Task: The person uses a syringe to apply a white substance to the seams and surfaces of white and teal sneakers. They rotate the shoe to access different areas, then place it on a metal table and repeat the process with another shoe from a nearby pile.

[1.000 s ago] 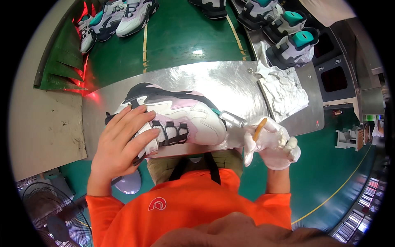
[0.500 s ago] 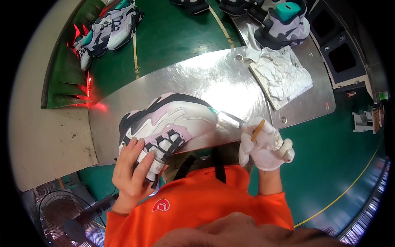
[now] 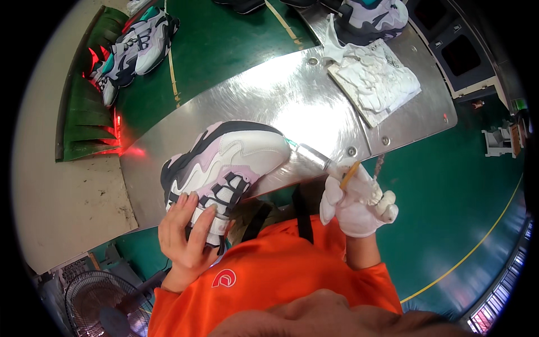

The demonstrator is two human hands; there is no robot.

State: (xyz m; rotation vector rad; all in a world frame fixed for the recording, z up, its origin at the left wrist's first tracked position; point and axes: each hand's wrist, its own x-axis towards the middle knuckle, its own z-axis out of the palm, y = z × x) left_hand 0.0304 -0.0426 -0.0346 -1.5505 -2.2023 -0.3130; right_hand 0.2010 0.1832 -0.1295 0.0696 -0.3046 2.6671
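Note:
A white, lilac and black sneaker lies tilted on its side over the near edge of the metal worktop, toe to the right. My bare left hand is closed on its collar and strap end, fingers across the upper. My right hand, in a white glove, grips a clear syringe-like applicator. Its thin teal tip reaches the edge of the toe; whether it touches, I cannot tell. A yellowish-brown stick is tucked between the gloved fingers, and a thin mottled thing juts out beyond them.
The metal worktop borders a green conveyor belt. Several sneakers sit at the far left, by green flaps with red light. A crumpled white cloth covers a board, with another sneaker behind. A fan stands lower left.
The whole view has shifted slightly, so the surroundings sit higher and a little to the left. Both hands keep their holds, with the applicator tip still by the toe. The thin mottled thing now shows more clearly.

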